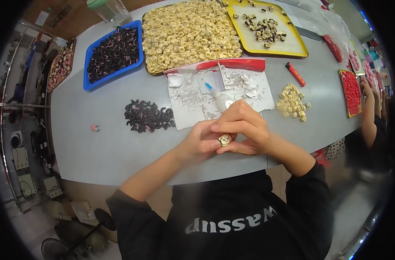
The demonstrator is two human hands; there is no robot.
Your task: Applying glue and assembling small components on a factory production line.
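Close to the table's near edge, a small cream-coloured piece with dark marks, like a tiny figurine head (pixel 224 141), is pinched between my two hands. My left hand (pixel 199 141) has its thumb and fingers closed against one side of it. From the other side my right hand (pixel 246 129) grips it, its upper fingers reaching over toward the left. Just beyond them lies a white squeeze bottle with a blue tip (pixel 223 100), partly hidden by my right hand, on a speckled white sheet (pixel 186 115). Curved black pieces (pixel 147 117) are heaped to the left, loose cream pieces (pixel 293 102) to the right.
At the back stand a blue tray (pixel 85 82) of black pieces, a large tray of cream pieces (pixel 189 34) and a yellow-rimmed tray (pixel 307 55). A red lighter-like object (pixel 296 74) lies right. Another person's arm (pixel 369 115) shows beside a red-filled tray (pixel 350 93).
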